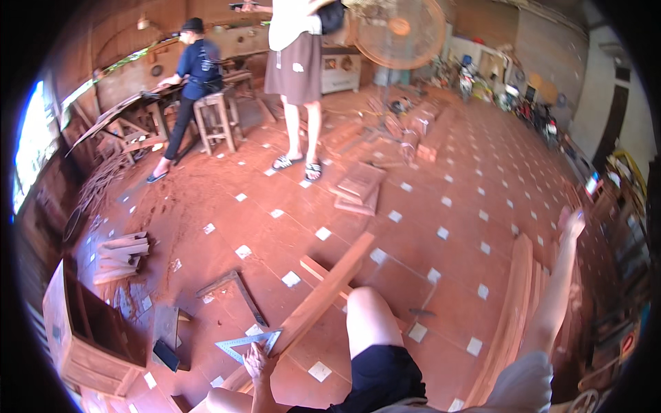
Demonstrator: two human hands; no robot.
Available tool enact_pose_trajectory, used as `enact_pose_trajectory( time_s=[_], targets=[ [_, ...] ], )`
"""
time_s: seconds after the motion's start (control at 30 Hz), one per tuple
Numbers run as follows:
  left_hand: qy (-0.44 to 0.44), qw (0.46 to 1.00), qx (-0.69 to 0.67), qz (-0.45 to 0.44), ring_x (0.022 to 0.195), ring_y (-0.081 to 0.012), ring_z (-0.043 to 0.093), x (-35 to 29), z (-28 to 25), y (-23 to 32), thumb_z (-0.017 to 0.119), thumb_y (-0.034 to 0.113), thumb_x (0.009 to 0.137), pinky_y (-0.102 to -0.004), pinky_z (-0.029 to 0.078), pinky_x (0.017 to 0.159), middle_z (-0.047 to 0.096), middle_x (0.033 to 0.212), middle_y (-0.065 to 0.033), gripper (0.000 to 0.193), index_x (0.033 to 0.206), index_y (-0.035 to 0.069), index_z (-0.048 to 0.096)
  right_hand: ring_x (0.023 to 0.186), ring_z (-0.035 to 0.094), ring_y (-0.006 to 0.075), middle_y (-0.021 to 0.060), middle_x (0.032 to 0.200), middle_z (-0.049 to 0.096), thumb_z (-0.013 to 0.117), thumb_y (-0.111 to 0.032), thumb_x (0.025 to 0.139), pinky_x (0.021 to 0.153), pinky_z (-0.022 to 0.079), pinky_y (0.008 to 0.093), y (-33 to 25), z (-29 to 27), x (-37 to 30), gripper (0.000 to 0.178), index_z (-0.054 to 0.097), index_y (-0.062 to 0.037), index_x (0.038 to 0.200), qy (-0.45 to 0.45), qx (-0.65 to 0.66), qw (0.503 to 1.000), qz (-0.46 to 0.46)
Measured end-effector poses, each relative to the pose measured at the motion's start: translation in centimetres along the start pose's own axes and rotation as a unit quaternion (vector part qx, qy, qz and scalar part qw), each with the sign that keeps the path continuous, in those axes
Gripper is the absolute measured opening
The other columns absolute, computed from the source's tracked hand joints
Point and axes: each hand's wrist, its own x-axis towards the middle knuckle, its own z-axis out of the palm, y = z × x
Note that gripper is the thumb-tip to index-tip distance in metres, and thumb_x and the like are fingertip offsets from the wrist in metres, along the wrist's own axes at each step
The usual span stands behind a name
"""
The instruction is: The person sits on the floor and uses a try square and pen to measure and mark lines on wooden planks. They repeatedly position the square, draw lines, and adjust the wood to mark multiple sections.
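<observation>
My left hand (258, 363) is closed on a silver triangular square (244, 340), whose edge meets a long wooden beam (323, 294). The beam lies slantwise across the floor by my bent knee, with its near end under my left hand and leg. A shorter wooden piece (315, 267) runs crosswise beneath it. My right arm stretches far out to the right, and my right hand (571, 224) is beside a stack of long timbers (513, 310). Its fingers are too small and blurred to make out, so whether it holds anything is unclear.
Left of the beam lie a dark L-shaped square (244, 292), a phone (165, 355) on a block, and a wooden cabinet (93, 337). Wooden panels (359, 187) are stacked ahead. One person (296, 76) stands near a large fan (398, 31); another (196, 69) sits at a bench.
</observation>
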Motion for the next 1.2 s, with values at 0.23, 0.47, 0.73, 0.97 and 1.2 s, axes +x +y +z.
enact_pose_trajectory(
  time_s=[0.23,0.47,0.73,0.97,1.2],
  targets=[
    [-0.023,0.999,-0.004,-0.031,0.096,-0.0353,0.072,1.2,-0.1,0.7,0.1,0.039,0.057,-0.0527,0.05,0.089,0.074,0.097,-0.0117,0.083,0.119,0.008,0.055,0.064,0.063,0.0095,-0.0012,0.079,0.068,0.065,-0.033,0.105,0.057,0.054,0.0288,13.1,8.6,-29.4,0.019,0.066,-0.0149,0.101,-0.356,-0.093,0.887,0.278],
    [-0.085,0.995,0.01,-0.055,0.105,-0.0344,0.073,1.5,0.5,-0.3,0.1,0.038,0.058,-0.0531,0.052,0.096,0.075,0.107,-0.0156,0.09,0.127,0.005,0.054,0.055,0.058,0.0183,0.0041,0.072,0.061,0.065,-0.016,0.1,0.048,0.048,0.0355,16.2,6.1,-21.5,0.01,0.059,-0.0143,0.092,-0.209,0.068,0.92,0.323],
    [-0.115,0.992,0.039,-0.019,0.111,-0.0338,0.072,1.6,1.3,-0.9,0.1,0.042,0.058,-0.0523,0.054,0.096,0.075,0.115,-0.0136,0.087,0.128,0.012,0.058,0.063,0.065,0.0188,0.0104,0.081,0.069,0.06,-0.026,0.097,0.05,0.053,0.0318,0.2,-6.9,5.4,0.028,0.071,-0.001,0.097,0.163,-0.003,0.976,0.143],
    [-0.086,0.995,0.055,-0.007,0.094,-0.0402,0.076,2.2,0.7,-0.2,0.098,0.034,0.058,-0.0544,0.059,0.081,0.077,0.101,-0.0166,0.074,0.117,0.011,0.059,0.062,0.067,0.018,0.008,0.074,0.068,0.07,-0.028,0.09,0.048,0.053,0.0319,-0.3,-2.6,2.0,0.025,0.068,-0.0059,0.078,0.168,-0.016,0.978,0.124],
    [-0.108,0.993,0.048,-0.018,0.091,-0.042,0.076,2.3,1.1,-0.5,0.096,0.034,0.06,-0.0548,0.059,0.081,0.077,0.1,-0.0186,0.072,0.116,0.009,0.057,0.05,0.054,0.0107,-0.0011,0.065,0.054,0.065,-0.01,0.1,0.04,0.038,0.0282,12.5,9.1,-32.4,0.018,0.055,-0.0159,0.086,-0.286,0.025,0.923,0.256]
  ],
)
